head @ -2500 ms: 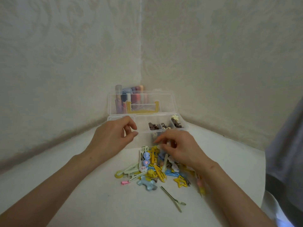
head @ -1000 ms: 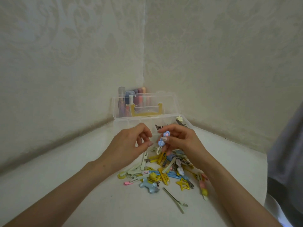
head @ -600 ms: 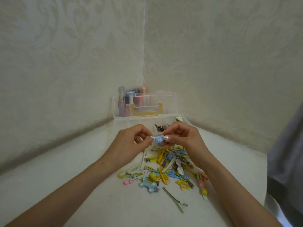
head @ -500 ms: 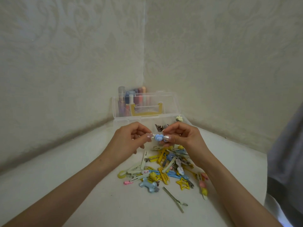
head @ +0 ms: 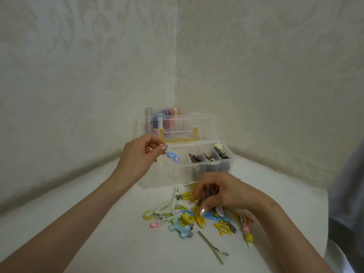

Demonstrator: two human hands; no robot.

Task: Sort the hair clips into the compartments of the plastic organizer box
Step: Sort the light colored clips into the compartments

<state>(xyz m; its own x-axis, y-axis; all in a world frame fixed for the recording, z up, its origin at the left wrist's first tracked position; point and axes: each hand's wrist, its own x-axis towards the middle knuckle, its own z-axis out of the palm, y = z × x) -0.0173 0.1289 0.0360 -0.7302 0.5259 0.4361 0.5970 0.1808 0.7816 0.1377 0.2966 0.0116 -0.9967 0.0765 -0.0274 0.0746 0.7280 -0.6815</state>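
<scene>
Toward the near edge of the white surface (head: 157, 253): long thin pale metal clip (head: 213, 247), lying alone, just apart from the heap. Beyond it, at mid-surface, loose heap of coloured hair clips (head: 177, 211), with a yellow open star-shaped clip (head: 222, 227), a glossy pale blue star-shaped clip (head: 180, 230) and a small pink clip (head: 155, 225) along its near side.

Right hand (head: 226, 196) lowered onto the far side of the heap, fingers curled, thumb and fingers pinching a dark blue-grey clip (head: 207, 193); clip partly hidden, shape not determinable.

Left hand (head: 136, 156) raised clear of the surface, thumb and forefinger pinching one end of a pale blue bobbled clip with a pink heart tip (head: 173, 157), remaining fingers curled. Clip held in the air above the left end of the clear plastic organizer box (head: 167, 178).

Box set at the far corner of the surface, close to the wall junction, lid (head: 201, 125) standing open, yellow handle (head: 195, 133) showing through it. Brown clips (head: 195, 157) in the right-hand compartments; pale yellow flower clip (head: 218, 146) at the rightmost. Contents of the left compartment not determinable. Coloured tubes (head: 163, 117) upright behind the lid. Grey fabric (head: 346, 184) at the right margin.
</scene>
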